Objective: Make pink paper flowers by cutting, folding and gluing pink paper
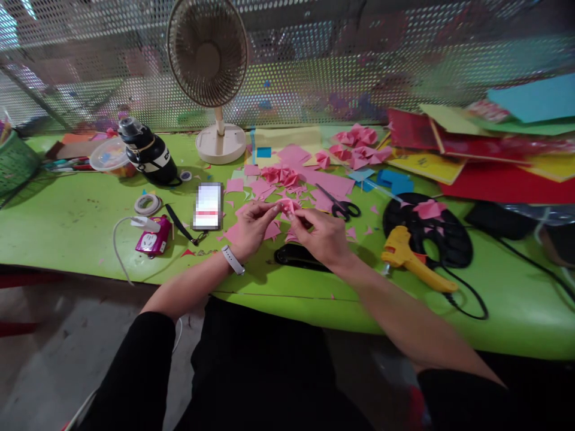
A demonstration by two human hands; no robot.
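Note:
Both hands meet over the green table on a small folded pink paper piece. My left hand, with a white wristband, pinches the piece's left side with its fingertips. My right hand pinches the right side, fingers curled. Pink paper scraps and squares lie scattered just behind the hands. Several folded pink paper flowers are heaped farther back. A black oblong object lies under my right wrist.
Black-handled scissors lie right of the hands. A yellow glue gun rests on a black mat with its cord. A phone, tape roll, pink power strip, black bottle, fan and coloured paper sheets stand around.

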